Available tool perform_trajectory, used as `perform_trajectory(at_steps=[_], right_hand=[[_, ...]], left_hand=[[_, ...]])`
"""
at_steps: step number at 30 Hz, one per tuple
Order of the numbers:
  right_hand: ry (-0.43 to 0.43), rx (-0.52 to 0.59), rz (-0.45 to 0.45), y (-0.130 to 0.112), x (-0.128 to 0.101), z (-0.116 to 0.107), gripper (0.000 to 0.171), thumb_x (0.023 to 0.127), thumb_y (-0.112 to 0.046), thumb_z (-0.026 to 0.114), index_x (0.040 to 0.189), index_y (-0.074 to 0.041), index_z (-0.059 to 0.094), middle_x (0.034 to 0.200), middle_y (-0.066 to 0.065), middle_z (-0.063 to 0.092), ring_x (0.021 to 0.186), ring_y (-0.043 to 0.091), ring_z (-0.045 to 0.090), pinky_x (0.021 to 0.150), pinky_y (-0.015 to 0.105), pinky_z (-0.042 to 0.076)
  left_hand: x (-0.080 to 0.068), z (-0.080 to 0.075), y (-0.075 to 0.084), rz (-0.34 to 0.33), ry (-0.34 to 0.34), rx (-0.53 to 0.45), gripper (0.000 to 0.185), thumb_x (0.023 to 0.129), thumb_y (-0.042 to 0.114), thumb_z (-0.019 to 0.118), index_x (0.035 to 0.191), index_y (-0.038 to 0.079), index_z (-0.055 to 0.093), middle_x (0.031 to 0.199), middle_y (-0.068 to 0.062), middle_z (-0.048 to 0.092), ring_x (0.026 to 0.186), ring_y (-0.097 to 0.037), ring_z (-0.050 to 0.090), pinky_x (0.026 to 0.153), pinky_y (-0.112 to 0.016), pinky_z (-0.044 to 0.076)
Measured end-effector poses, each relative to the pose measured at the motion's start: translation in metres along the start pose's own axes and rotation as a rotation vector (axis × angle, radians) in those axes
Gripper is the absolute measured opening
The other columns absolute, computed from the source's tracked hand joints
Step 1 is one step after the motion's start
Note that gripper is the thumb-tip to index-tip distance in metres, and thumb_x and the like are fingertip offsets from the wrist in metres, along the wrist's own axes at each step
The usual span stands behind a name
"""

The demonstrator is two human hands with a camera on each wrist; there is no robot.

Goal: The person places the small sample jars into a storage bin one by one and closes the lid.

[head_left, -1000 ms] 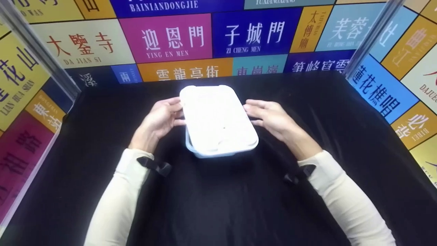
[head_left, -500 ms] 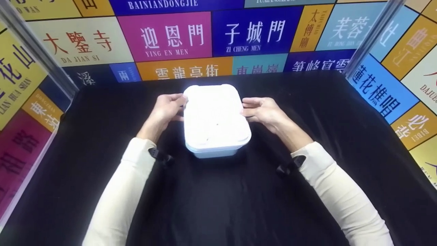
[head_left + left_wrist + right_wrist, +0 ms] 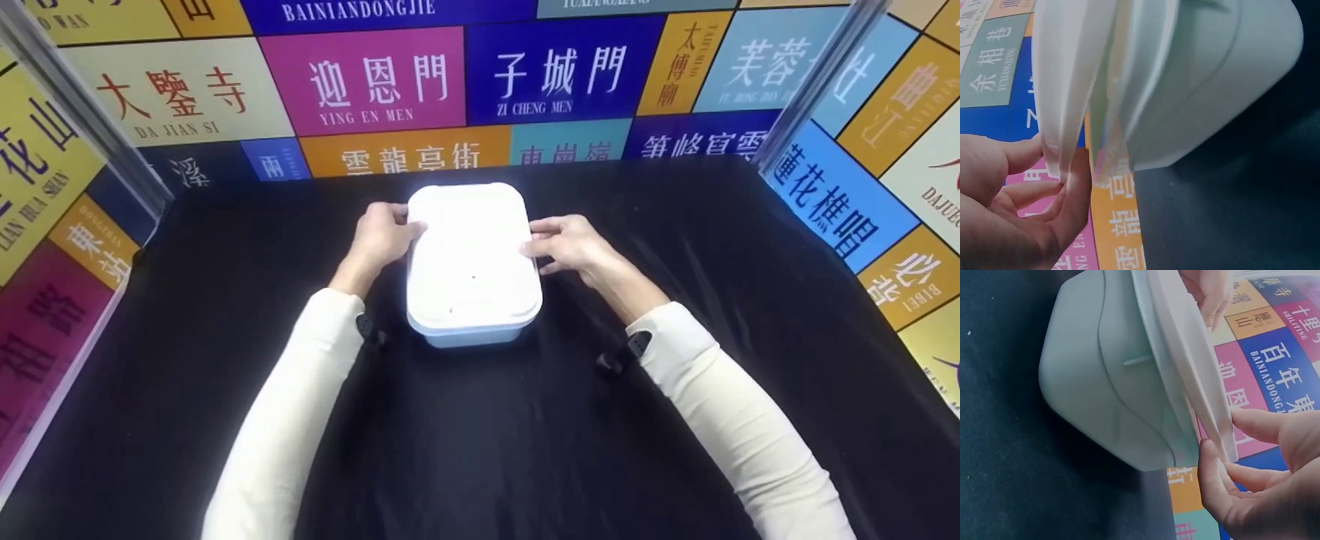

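A white rectangular lid (image 3: 472, 251) lies over a pale green plastic container (image 3: 474, 339). In both wrist views a wedge-shaped gap shows between the lid (image 3: 1067, 79) and the container (image 3: 1213, 79), widest towards the far end; at the near end they look close together. My left hand (image 3: 381, 236) pinches the lid's left edge near the far corner, thumb on top and fingers beneath. On the opposite edge, my right hand (image 3: 571, 246) pinches the lid likewise, as the right wrist view confirms. The container's inside is hidden.
Black cloth (image 3: 465, 442) covers the table under the container. Behind it and at both sides stand panels (image 3: 367, 82) of coloured blocks with Chinese lettering. Metal posts (image 3: 817, 82) rise at the two far corners.
The lid, skewed over the container a second ago, has turned and shifted into line with it. Both hands have moved along with it, the left one inwards with its thumb now on top.
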State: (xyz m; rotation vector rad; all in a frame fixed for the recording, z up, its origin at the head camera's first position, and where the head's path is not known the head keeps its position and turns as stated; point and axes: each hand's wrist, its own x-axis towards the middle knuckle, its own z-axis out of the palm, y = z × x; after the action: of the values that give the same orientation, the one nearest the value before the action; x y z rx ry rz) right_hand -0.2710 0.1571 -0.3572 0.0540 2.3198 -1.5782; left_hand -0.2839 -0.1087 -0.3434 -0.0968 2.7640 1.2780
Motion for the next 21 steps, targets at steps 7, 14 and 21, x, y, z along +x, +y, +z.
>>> perform_trajectory(at_steps=[7,14,21], right_hand=[[-0.010,-0.013,0.019,0.001,0.003,0.001,0.058,0.093,-0.010,0.068,0.145,0.004,0.047,0.139,0.021,0.059,0.098,0.015,0.064,0.085,0.028,0.063],[-0.011,-0.018,0.015,0.003,0.002,0.005,0.055,0.093,-0.009,0.067,0.144,0.003,0.049,0.136,0.019,0.059,0.102,0.018,0.063,0.088,0.030,0.062],[-0.003,-0.036,0.008,0.008,0.003,0.009,0.053,0.094,-0.010,0.066,0.143,0.002,0.050,0.136,0.019,0.059,0.106,0.020,0.063,0.082,0.027,0.062]], left_hand=[[0.003,0.005,-0.004,0.019,0.035,0.032,0.042,0.097,0.018,0.063,0.133,-0.002,0.061,0.125,-0.021,0.067,0.112,-0.031,0.064,0.101,-0.040,0.058],[0.001,0.007,-0.006,0.013,0.054,0.038,0.039,0.097,0.019,0.063,0.129,-0.003,0.063,0.126,-0.021,0.067,0.115,-0.031,0.062,0.105,-0.040,0.056],[0.001,0.009,-0.014,0.011,0.050,0.045,0.040,0.097,0.019,0.062,0.129,-0.003,0.063,0.121,-0.021,0.068,0.111,-0.031,0.062,0.102,-0.041,0.056]])
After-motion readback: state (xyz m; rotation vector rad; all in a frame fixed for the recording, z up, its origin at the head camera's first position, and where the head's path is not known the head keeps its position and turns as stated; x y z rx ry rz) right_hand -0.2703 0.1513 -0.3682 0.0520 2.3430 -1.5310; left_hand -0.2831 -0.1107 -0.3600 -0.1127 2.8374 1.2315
